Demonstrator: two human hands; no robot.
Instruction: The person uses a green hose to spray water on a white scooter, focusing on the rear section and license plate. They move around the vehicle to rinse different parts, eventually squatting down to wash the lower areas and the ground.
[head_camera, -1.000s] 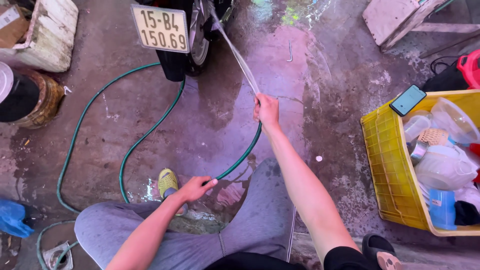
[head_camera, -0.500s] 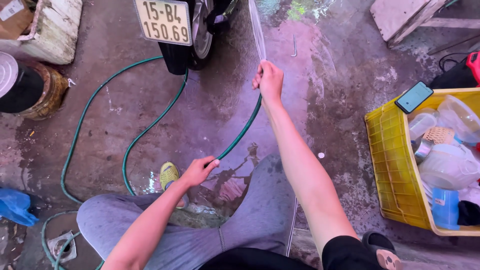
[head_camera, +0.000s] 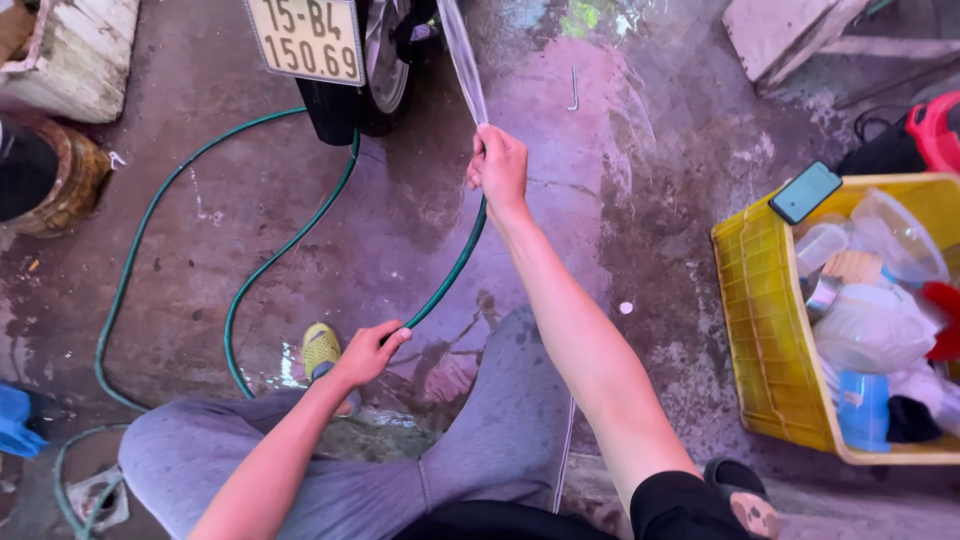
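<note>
My right hand (head_camera: 498, 165) grips the end of a green hose (head_camera: 450, 272) at arm's length, and a jet of water (head_camera: 462, 60) shoots up and away from it toward the rear wheel (head_camera: 375, 70) of a motorbike. My left hand (head_camera: 367, 353) holds the same hose lower down, close to my grey-trousered knee. The hose loops away to the left across the wet concrete floor. A pale number plate (head_camera: 303, 38) hangs on the bike's rear.
A yellow plastic crate (head_camera: 770, 330) full of containers and cups stands at the right, with a phone (head_camera: 809, 192) on its rim. A rusty drum (head_camera: 45, 170) and a white foam box (head_camera: 75, 55) stand at the left. A floor drain (head_camera: 95, 495) lies at lower left.
My right hand rose and swung the hose end, so the jet now points more steeply up toward the wheel. My left hand kept its hold lower on the hose.
</note>
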